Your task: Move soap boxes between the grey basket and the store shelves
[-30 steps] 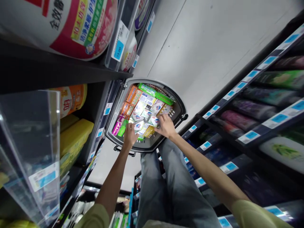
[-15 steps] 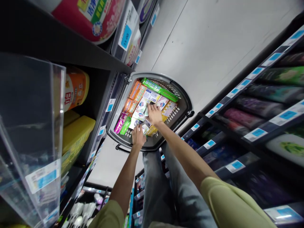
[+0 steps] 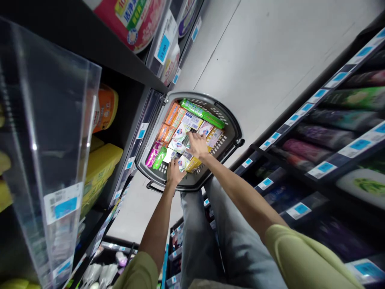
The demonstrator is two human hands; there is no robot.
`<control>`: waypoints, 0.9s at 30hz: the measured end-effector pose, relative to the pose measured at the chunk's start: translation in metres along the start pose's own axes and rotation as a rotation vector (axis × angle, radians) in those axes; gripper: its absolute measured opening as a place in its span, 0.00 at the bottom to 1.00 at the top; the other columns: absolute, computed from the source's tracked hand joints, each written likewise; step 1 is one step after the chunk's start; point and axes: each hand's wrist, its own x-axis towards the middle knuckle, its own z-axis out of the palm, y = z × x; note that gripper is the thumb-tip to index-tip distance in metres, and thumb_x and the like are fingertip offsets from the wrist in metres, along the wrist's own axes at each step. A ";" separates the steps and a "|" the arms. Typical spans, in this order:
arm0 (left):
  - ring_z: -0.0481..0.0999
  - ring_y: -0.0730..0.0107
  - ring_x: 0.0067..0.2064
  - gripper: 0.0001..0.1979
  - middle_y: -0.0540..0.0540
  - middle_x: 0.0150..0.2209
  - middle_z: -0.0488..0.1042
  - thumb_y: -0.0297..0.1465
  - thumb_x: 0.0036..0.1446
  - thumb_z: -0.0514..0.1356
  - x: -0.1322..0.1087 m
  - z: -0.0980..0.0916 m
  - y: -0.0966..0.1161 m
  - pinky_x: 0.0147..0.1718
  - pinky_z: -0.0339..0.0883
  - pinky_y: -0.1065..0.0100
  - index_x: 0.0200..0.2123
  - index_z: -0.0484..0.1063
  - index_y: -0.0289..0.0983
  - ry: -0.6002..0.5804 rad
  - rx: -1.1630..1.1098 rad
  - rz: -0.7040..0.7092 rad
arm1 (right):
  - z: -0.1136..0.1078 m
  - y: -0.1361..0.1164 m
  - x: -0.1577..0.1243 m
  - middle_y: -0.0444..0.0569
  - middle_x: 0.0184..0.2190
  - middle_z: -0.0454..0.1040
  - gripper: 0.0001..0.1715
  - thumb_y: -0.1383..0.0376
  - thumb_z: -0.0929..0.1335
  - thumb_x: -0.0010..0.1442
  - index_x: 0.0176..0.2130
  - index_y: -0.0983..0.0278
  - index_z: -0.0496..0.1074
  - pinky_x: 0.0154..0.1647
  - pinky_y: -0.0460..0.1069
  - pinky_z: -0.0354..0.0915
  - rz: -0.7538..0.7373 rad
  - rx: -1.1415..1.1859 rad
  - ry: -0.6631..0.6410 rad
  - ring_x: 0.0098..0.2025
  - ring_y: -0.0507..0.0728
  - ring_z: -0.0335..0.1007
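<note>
A grey plastic basket (image 3: 231,120) on the floor holds small packaged goods that look like boxed soap bars. My left hand (image 3: 175,173) reaches over its near side, fingertips apart at a white soap box (image 3: 182,163). Further in, my right hand (image 3: 197,145) rests over the middle boxes with its fingers spread; its fingertips partly hide what they touch. Around the hands lie white boxes (image 3: 177,145), orange packs (image 3: 172,113), a purple pack (image 3: 153,154), a small green pack (image 3: 159,157), yellow boxes (image 3: 193,164) and a row of green packs (image 3: 204,114).
Close on the left stands a shelf with a clear plastic divider (image 3: 64,160), yellow packages (image 3: 104,164) and an orange container (image 3: 105,108). Shelves with bottles (image 3: 309,148) and price tags line the right. The basket's dark handle (image 3: 231,153) lies along its right side.
My right hand has shifted slightly to the right over the boxes. More of the white box beside my left fingertips shows now. The view has moved a little.
</note>
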 end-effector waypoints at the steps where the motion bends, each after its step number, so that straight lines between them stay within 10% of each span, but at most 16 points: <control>1: 0.70 0.50 0.58 0.35 0.38 0.55 0.67 0.33 0.49 0.71 -0.005 0.000 -0.003 0.57 0.68 0.58 0.59 0.65 0.37 -0.005 -0.041 -0.013 | -0.007 0.004 -0.011 0.63 0.54 0.74 0.39 0.63 0.73 0.54 0.62 0.67 0.62 0.59 0.65 0.57 0.003 0.080 0.035 0.56 0.71 0.67; 7: 0.76 0.56 0.47 0.31 0.43 0.47 0.70 0.29 0.39 0.74 -0.050 -0.018 -0.009 0.49 0.73 0.61 0.50 0.74 0.36 -0.062 -0.261 -0.058 | -0.069 0.029 -0.092 0.55 0.46 0.76 0.39 0.53 0.77 0.44 0.51 0.62 0.66 0.50 0.61 0.70 0.173 0.774 0.270 0.44 0.66 0.73; 14: 0.77 0.62 0.47 0.28 0.47 0.44 0.72 0.21 0.37 0.72 -0.143 -0.072 0.024 0.50 0.74 0.61 0.46 0.76 0.36 0.096 -0.530 0.040 | -0.161 0.014 -0.203 0.44 0.36 0.77 0.40 0.62 0.80 0.35 0.48 0.55 0.68 0.43 0.57 0.74 0.346 1.392 0.034 0.38 0.61 0.76; 27: 0.76 0.57 0.50 0.28 0.45 0.47 0.75 0.24 0.43 0.70 -0.467 -0.267 0.116 0.50 0.71 0.59 0.51 0.75 0.41 0.942 -0.722 0.361 | -0.251 -0.124 -0.400 0.47 0.33 0.80 0.37 0.55 0.77 0.36 0.48 0.54 0.75 0.38 0.61 0.74 0.137 1.542 -0.288 0.31 0.66 0.79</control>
